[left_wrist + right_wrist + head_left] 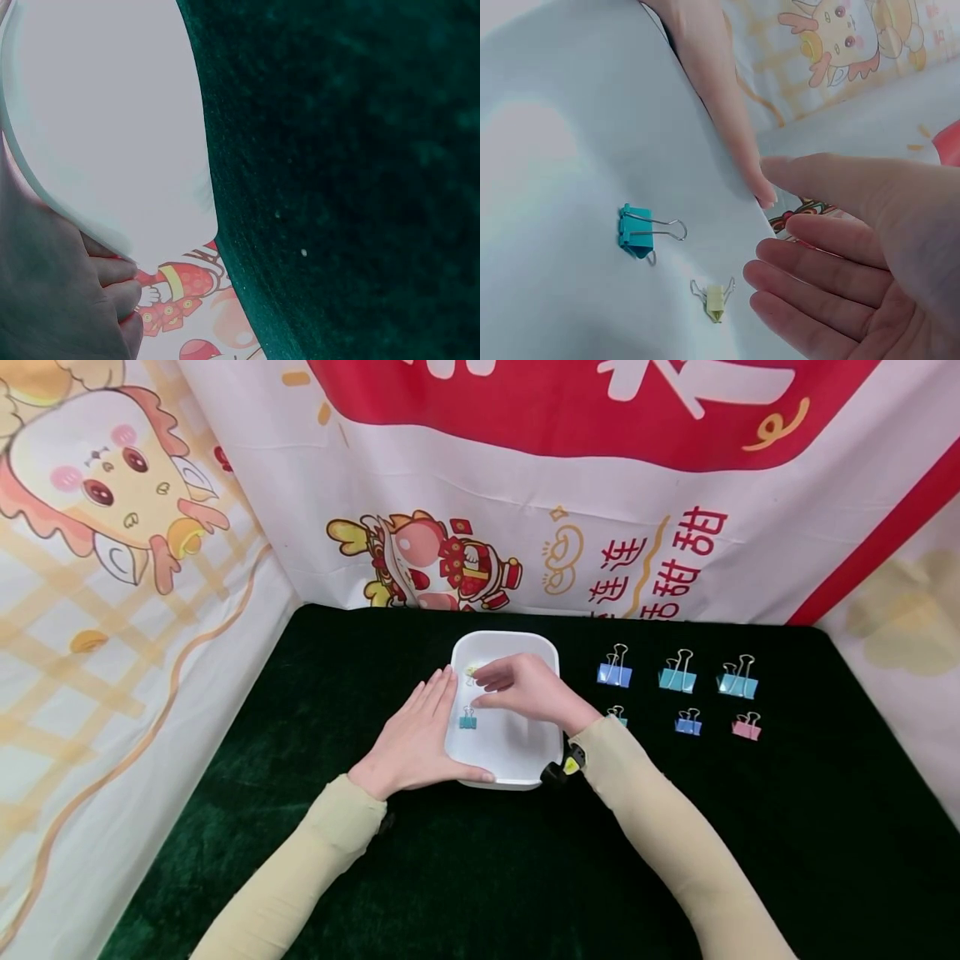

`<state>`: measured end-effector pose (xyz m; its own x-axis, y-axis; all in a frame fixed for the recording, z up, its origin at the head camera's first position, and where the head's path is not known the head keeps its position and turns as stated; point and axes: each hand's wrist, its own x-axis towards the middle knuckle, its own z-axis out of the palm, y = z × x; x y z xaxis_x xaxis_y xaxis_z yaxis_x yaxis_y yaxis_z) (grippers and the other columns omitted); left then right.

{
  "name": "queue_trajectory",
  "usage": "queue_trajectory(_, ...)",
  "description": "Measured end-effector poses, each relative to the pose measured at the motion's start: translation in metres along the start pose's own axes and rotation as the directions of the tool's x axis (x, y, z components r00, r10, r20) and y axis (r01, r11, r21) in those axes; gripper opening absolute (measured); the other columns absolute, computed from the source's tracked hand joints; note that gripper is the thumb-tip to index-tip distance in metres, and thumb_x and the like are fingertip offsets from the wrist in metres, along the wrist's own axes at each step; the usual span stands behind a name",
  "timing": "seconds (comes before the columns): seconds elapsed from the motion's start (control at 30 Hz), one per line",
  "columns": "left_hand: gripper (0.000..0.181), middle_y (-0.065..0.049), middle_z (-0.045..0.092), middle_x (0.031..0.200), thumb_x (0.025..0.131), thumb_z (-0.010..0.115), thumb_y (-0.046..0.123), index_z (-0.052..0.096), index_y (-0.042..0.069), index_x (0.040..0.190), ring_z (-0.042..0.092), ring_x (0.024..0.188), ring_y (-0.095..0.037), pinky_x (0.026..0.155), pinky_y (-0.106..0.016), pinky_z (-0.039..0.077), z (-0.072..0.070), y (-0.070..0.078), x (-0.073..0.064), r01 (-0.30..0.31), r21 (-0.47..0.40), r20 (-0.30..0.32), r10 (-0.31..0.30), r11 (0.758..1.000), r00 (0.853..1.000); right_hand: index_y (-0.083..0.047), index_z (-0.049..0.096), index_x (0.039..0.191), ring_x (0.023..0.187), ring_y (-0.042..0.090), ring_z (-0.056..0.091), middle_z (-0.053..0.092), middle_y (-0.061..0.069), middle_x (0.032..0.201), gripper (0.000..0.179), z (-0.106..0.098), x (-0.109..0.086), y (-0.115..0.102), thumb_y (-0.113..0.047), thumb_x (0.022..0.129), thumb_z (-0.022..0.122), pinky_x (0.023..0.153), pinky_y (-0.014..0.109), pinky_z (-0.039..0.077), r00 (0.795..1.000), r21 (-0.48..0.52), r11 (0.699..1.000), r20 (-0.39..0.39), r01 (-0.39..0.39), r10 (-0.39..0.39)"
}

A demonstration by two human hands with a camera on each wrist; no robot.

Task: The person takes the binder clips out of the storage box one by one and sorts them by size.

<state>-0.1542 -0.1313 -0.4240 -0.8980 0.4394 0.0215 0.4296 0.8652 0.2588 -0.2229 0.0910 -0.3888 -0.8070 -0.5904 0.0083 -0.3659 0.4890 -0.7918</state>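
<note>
A white plastic tray [510, 752] stands on the dark green cloth. Along its left side lies my left hand [416, 735], fingers straight against the wall and thumb at the near rim. My right hand [525, 685] hovers over the tray's inside, its fingers loosely bent with nothing between them, as the right wrist view shows. Inside lie a teal binder clip [637, 231] and a smaller pale yellow binder clip [715, 298], the yellow one nearer the right fingertips [769, 300]. In the left wrist view the tray [112, 135] hides most of the left fingers.
Right of the tray, binder clips stand in two rows: a large blue one [614, 674] and two large teal ones [677, 680] [738, 684] behind; a teal [617, 717], a blue [687, 726] and a pink one [746, 728] in front. A printed curtain [450, 468] hangs behind.
</note>
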Motion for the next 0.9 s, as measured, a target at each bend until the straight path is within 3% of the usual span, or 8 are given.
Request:
queue_trajectory(0.53, 0.144, -0.009, 0.002, 0.170, 0.063, 0.047, 0.101, 0.006, 0.007, 0.164, 0.002, 0.155, -0.023, 0.123, -0.042, 0.006, 0.000, -0.002, 0.001, -0.012, 0.024, 0.012, 0.011, 1.000, 1.000, -0.005, 0.074, 0.121, 0.098, 0.011, 0.070, 0.075, 0.007, 0.113, 0.039, 0.012, 0.025, 0.007, -0.022, 0.088, 0.084, 0.091, 0.030, 0.055, 0.998, 0.004, 0.998, 0.004, -0.070, 0.070)
queue_trajectory(0.7, 0.144, -0.009, 0.003, 0.170, 0.063, 0.046, 0.102, 0.009, 0.006, 0.163, 0.003, 0.155, -0.024, 0.123, -0.041, 0.006, 0.000, -0.002, 0.001, -0.006, 0.032, 0.003, 0.006, 0.999, 1.000, -0.004, 0.076, 0.118, 0.094, 0.011, 0.070, 0.076, 0.004, 0.106, 0.036, 0.014, 0.030, 0.012, -0.021, 0.087, 0.084, 0.088, 0.030, 0.056, 0.997, -0.002, 0.997, 0.028, -0.075, 0.075)
queue_trajectory(0.9, 0.144, -0.009, 0.003, 0.170, 0.063, 0.048, 0.101, 0.009, 0.005, 0.163, 0.003, 0.155, -0.023, 0.123, -0.041, 0.006, 0.001, -0.002, 0.001, -0.005, 0.029, 0.001, 0.005, 1.000, 1.000, -0.004, 0.078, 0.112, 0.091, 0.011, 0.070, 0.076, -0.001, 0.097, 0.031, 0.017, 0.031, 0.015, -0.021, 0.087, 0.084, 0.087, 0.030, 0.056, 0.988, 0.008, 0.990, 0.072, -0.140, 0.140)
